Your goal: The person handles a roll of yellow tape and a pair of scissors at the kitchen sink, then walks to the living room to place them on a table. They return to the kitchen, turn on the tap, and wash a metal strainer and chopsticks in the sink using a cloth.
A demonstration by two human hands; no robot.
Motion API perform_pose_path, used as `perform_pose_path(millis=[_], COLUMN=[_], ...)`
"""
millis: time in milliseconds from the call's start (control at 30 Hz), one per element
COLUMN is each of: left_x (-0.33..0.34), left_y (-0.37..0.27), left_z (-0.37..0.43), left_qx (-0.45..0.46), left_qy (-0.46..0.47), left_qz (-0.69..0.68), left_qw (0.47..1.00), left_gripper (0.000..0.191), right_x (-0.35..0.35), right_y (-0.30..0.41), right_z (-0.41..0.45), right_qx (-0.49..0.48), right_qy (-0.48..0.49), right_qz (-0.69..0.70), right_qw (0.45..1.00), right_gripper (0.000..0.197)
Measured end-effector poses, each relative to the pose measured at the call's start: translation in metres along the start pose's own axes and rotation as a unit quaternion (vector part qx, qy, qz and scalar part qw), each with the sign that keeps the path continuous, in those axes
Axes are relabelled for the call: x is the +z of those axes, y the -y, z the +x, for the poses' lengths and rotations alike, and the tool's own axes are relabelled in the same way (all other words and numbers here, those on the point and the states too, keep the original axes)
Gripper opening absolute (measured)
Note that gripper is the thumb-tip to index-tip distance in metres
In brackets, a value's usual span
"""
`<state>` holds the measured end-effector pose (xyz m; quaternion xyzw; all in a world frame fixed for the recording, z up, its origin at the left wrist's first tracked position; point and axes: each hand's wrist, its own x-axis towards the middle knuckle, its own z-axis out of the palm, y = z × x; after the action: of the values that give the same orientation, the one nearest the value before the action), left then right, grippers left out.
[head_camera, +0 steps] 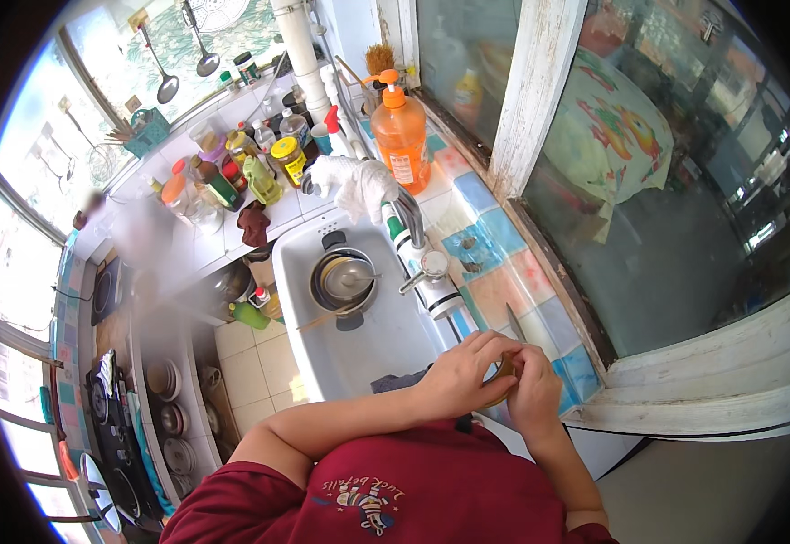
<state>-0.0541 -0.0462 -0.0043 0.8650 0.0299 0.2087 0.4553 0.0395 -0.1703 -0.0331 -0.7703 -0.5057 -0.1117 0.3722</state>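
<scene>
My left hand (pixel 461 375) and my right hand (pixel 535 391) meet at the near right corner of the white sink (pixel 395 343). Between them they grip a small round yellowish-rimmed thing (pixel 501 378); fingers cover most of it, so its kind cannot be told. Just beyond my fingers, a knife blade (pixel 514 322) lies on the tiled ledge. A dark grey cloth (pixel 395 382) hangs over or lies at the sink's near edge, by my left wrist. At the sink's far end rests a pot (pixel 313 289) with a metal ladle or bowl (pixel 348 279) in it, and a wooden stick (pixel 320 319) leaning against it.
The faucet (pixel 429 265) rises at the sink's right side. An orange pump bottle (pixel 401 146) and a white cloth (pixel 361 183) are behind it. Several bottles and jars (pixel 259 178) crowd the far counter. A window frame (pixel 537 102) borders the ledge. A stove (pixel 119 435) is at left.
</scene>
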Motion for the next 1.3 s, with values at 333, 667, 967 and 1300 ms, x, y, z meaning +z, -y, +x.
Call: perform_pose_path(millis=[333, 667, 967, 1300], left_x=[0.003, 0.002, 0.005, -0.008], left_y=[0.024, 0.034, 0.033, 0.054], left_z=[0.001, 0.009, 0.029, 0.086], left_qx=[-0.071, -0.146, -0.263, -0.339], left_qy=[0.037, -0.049, -0.085, -0.147], left_qz=[-0.016, -0.237, -0.522, -0.545], left_qw=[0.997, 0.959, 0.807, 0.752], left_gripper=[0.018, 0.009, 0.007, 0.005], right_x=[-0.002, -0.003, -0.002, -0.029], right_y=[0.003, -0.009, -0.009, -0.01], right_z=[-0.001, -0.011, -0.005, 0.024], right_qx=[-0.087, 0.052, -0.091, 0.178], right_qy=[0.029, -0.114, 0.052, 0.087], right_qz=[-0.074, 0.284, 0.055, 0.135], right_qw=[0.993, 0.951, 0.993, 0.971], right_gripper=[0.02, 0.033, 0.032, 0.036])
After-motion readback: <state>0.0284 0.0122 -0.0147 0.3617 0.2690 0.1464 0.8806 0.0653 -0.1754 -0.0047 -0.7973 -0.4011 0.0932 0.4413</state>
